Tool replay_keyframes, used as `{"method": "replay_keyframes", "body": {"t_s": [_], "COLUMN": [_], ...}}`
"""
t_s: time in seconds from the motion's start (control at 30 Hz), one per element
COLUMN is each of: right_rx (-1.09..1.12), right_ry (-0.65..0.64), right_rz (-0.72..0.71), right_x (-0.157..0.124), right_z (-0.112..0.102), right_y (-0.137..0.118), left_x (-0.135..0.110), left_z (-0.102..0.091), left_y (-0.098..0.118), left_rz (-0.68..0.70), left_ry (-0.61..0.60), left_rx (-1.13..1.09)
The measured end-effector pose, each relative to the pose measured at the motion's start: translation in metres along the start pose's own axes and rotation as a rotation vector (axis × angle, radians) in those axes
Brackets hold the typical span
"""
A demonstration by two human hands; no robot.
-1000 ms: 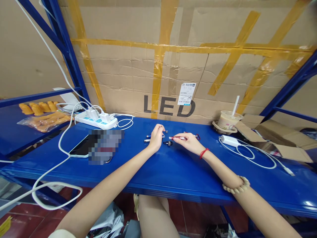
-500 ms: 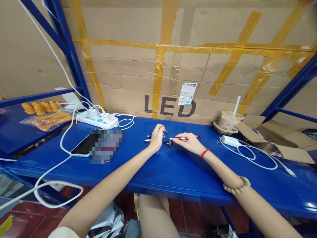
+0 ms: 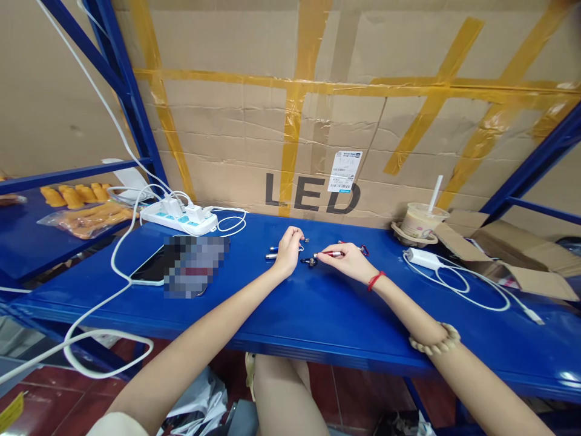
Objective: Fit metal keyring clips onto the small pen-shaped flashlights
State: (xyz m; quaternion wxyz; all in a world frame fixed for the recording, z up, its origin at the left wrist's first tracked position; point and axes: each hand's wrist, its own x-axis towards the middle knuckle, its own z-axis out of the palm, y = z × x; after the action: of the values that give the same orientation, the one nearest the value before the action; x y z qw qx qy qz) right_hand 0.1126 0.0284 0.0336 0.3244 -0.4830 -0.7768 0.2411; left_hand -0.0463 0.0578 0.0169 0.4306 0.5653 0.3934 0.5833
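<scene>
The right hand [image 3: 347,261] pinches a red tube [image 3: 329,254] over the counter [image 3: 313,309], leaving its left end exposed, presumably for clear access to the tip. The left hand [image 3: 288,252] is curled beside a small metal piece [image 3: 307,240]; whether it grips anything cannot be determined. A silver tube [image 3: 271,257] and a blue tube [image 3: 273,249] lie partly hidden by it, with a dark fitting [image 3: 311,262] near the red tube, apparently for easy reach.
</scene>
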Motion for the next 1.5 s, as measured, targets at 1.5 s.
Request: {"method": "replay_keyframes", "body": {"t_s": [1.5], "right_rx": [-0.094], "right_ry": [0.156], "right_rz": [0.023], "right_x": [0.008], "right_z": [-0.007], "right_y": [0.022], "left_x": [-0.002], "left_z": [0.004], "left_y": [-0.001], "left_rz": [-0.048], "left_ry": [-0.156], "left_rx": [-0.079]}}
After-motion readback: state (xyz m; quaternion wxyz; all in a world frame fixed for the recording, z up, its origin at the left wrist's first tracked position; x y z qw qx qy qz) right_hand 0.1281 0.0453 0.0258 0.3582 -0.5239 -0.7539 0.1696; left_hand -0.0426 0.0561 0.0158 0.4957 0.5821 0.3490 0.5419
